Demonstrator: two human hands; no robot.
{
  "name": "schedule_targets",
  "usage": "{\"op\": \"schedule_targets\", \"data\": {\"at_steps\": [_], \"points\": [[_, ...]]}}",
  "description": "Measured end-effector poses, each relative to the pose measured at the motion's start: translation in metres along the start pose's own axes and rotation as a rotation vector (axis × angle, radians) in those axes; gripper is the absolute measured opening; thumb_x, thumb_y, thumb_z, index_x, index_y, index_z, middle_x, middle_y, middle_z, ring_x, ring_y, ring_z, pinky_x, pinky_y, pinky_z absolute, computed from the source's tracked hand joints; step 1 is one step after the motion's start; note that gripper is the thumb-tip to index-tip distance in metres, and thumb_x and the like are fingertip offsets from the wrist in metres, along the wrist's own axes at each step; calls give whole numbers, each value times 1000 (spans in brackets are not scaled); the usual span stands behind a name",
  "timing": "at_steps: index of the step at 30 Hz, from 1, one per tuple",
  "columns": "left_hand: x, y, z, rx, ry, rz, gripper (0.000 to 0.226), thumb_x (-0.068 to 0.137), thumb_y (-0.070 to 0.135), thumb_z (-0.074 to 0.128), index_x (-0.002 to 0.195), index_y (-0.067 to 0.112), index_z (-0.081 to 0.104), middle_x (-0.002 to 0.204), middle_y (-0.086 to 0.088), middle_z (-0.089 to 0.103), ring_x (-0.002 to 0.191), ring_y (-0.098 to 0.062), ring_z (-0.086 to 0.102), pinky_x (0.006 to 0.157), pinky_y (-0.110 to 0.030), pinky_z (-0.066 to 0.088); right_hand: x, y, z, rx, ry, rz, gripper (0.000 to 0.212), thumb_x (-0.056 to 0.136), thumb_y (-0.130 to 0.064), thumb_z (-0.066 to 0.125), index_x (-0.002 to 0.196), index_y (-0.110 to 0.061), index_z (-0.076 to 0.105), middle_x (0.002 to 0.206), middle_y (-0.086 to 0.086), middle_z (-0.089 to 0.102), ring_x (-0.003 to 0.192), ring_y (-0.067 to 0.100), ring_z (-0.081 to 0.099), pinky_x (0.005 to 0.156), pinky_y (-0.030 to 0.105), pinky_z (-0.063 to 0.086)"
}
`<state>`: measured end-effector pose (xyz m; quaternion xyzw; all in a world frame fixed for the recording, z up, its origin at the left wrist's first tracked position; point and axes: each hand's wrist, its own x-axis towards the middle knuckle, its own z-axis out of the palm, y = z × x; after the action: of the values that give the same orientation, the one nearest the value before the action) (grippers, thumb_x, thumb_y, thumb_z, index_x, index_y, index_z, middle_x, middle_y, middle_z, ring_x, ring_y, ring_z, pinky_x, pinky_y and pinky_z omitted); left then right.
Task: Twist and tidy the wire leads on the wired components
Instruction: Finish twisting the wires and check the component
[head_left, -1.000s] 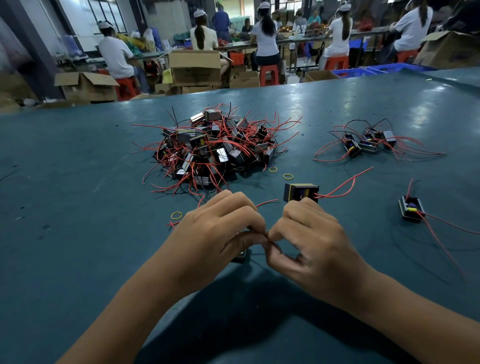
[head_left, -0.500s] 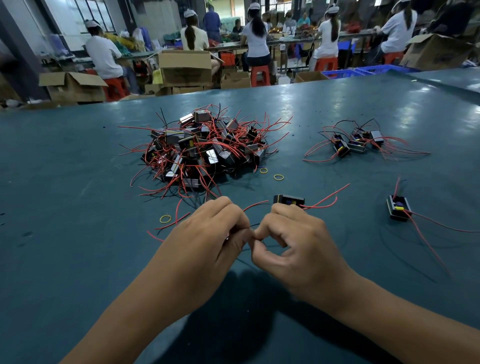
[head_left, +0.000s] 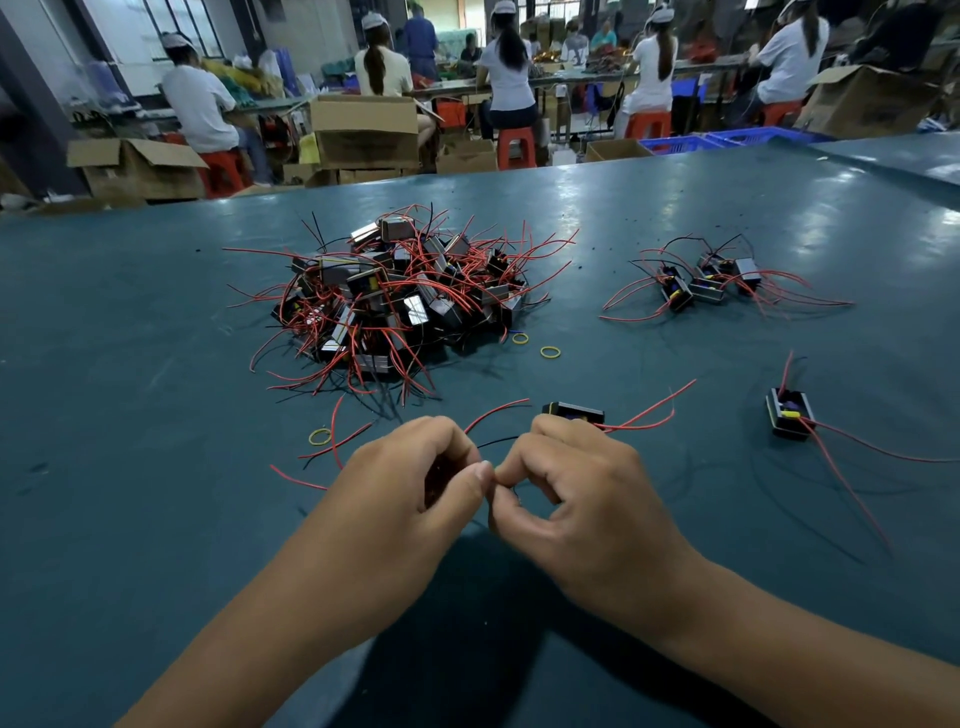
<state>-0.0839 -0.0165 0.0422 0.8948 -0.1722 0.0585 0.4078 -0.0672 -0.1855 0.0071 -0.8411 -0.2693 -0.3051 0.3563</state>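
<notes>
Teal table (head_left: 156, 467); black components (head_left: 395, 301) tangled in red leads (head_left: 519, 260) mid-table; yellow rubber bands (head_left: 550, 352) beside them; black-and-yellow component (head_left: 788, 414) toward right edge.

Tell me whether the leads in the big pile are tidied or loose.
Loose. In the pile, red leads splay outward in all directions, untwisted and tangled over one another.

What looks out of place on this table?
Three yellow rubber bands lie loose on the table: two beside the big pile, one nearer the left hand. Nothing looks damaged.
</notes>
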Motion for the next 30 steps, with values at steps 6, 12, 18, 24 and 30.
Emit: {"op": "schedule_targets", "data": {"at_steps": [6,12,18,24,30], "points": [[2,-1,-2,32,-41,23,13,93,26,64,81,26,60,71,10,57,60,-5,46,56,-17,36,-1,2,-1,-2,-13,6,14,76,-15,71,67,-15,60,69,-16,30,61,10,34,59,27,32],[3,-4,-1,-151,-88,-73,18,94,27,62,78,19,63,60,0,49,56,-9,41,54,-36,35,-1,2,0,1,-6,-7,14,77,-17,70,67,-15,60,70,-16,30,62,7,33,60,26,32],[6,-5,-4,-315,-119,-166,18,94,24,62,77,22,68,61,1,46,56,-12,36,49,-22,29,-1,1,0,11,1,10,14,75,-15,72,66,-14,61,69,-17,29,63,6,31,62,24,30],[7,-1,5,-364,-81,-229,31,93,28,63,62,20,64,59,-1,42,55,-13,32,51,-26,25,-1,1,0,6,-6,6,12,74,-13,71,66,-11,62,69,-15,33,60,11,35,61,26,33],[7,-1,9,-530,-108,-361,39,94,24,62,55,22,58,59,-1,43,50,-9,32,47,-22,24,-1,0,1,-13,-5,-23,11,73,-12,70,65,-11,62,69,-14,35,61,11,35,60,27,33]]}}
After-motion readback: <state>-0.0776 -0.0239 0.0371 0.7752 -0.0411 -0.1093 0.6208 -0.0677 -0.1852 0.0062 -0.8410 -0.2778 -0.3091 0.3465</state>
